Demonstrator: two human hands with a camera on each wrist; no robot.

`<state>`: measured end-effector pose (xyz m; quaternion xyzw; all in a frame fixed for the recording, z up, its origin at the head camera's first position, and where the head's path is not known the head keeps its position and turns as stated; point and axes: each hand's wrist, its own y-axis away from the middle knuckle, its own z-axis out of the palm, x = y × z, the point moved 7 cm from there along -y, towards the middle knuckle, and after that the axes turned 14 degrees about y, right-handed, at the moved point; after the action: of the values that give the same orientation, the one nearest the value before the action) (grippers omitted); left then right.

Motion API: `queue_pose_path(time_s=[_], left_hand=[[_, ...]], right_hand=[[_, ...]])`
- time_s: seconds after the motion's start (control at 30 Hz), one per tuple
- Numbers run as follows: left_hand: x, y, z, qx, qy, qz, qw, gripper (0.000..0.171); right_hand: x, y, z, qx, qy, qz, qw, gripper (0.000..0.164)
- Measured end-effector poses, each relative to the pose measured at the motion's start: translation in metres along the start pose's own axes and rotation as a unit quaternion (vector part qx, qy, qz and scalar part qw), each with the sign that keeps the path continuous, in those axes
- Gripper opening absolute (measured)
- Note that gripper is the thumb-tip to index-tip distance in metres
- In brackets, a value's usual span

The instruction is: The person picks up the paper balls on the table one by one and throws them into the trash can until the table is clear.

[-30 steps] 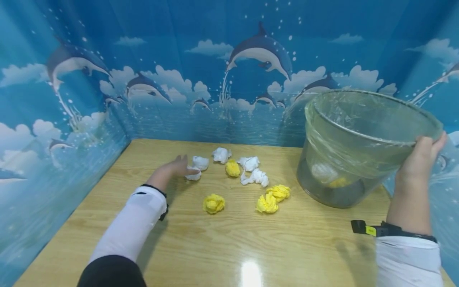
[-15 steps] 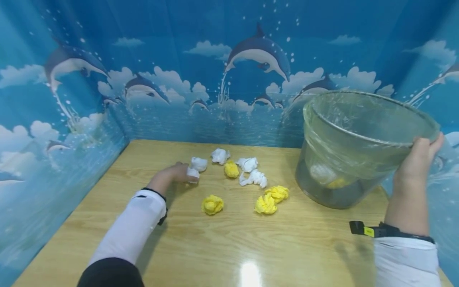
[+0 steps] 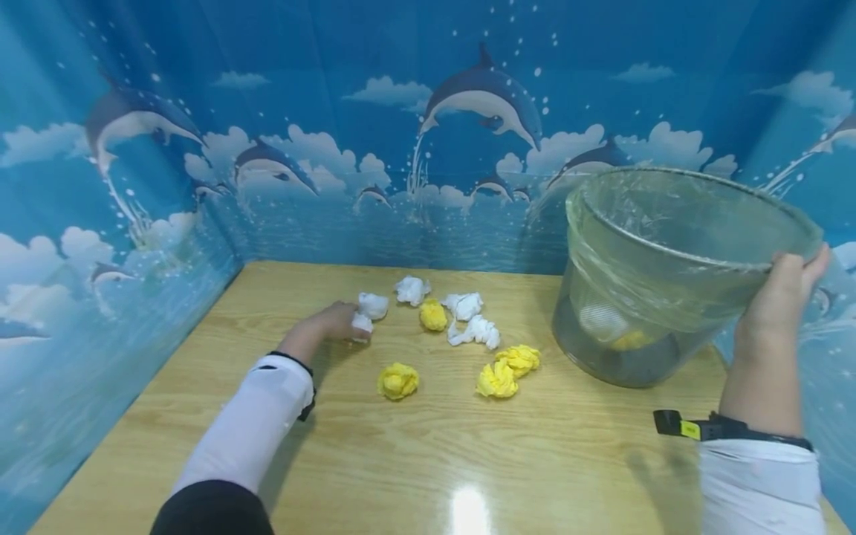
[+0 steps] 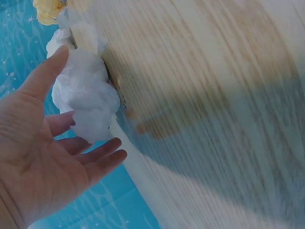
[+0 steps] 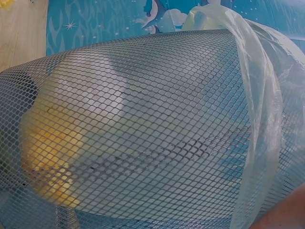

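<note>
My left hand [image 3: 336, 322] holds a crumpled white paper ball [image 3: 362, 325] at the left of the group, thumb on one side and fingers curled on the other. Another white paper ball [image 3: 373, 305] lies right behind it. The left wrist view shows white paper [image 4: 86, 95] between thumb and fingers. With my right hand [image 3: 779, 297] I grip the rim of a mesh wastebasket [image 3: 582, 343], which leans toward the right. A pale green plastic liner [image 3: 602, 279] is folded over its rim. White paper [image 5: 95, 88] and yellow paper [image 5: 52, 148] show through the mesh.
Crumpled white paper [image 3: 412, 290] and yellow paper [image 3: 433, 315] lie mid-table, with more white paper [image 3: 476, 331] beside them. Nearer are a single yellow ball [image 3: 397, 381] and a yellow pair [image 3: 498, 380]. A dolphin-print curtain [image 3: 321, 223] borders the wooden table [image 3: 374, 461].
The fingers of my left hand were stretched out over the white paper ball a second ago; they have come down and closed around it. The right hand and wastebasket stay in place.
</note>
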<state>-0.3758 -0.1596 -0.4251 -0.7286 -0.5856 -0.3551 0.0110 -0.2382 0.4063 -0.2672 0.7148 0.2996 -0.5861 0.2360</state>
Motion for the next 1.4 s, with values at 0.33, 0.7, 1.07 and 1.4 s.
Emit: queue_pose_path(time_s=[0.33,0.7,1.07,1.4], left_hand=[[-0.0007,-0.0049,0.0062,-0.003,0.009,-0.009,0.9999,0.073],[0.0007,-0.0066,0.0055,0.004,0.014,0.004,0.9999,0.063],[0.0024,-0.0046,0.0061,0.021,0.01,0.019,0.9995,0.054],[-0.0015,-0.0046,0.006,0.019,0.019,0.009,0.9996,0.054]], right_hand=[[-0.0005,-0.0001,0.0005,0.0,-0.004,-0.009,1.0,0.066],[0.0009,-0.0011,-0.0003,0.002,-0.002,-0.006,1.0,0.066],[-0.0015,-0.0015,0.0,0.004,-0.008,-0.024,1.0,0.067],[-0.0003,-0.0008,-0.0003,0.001,-0.003,-0.01,1.0,0.068]])
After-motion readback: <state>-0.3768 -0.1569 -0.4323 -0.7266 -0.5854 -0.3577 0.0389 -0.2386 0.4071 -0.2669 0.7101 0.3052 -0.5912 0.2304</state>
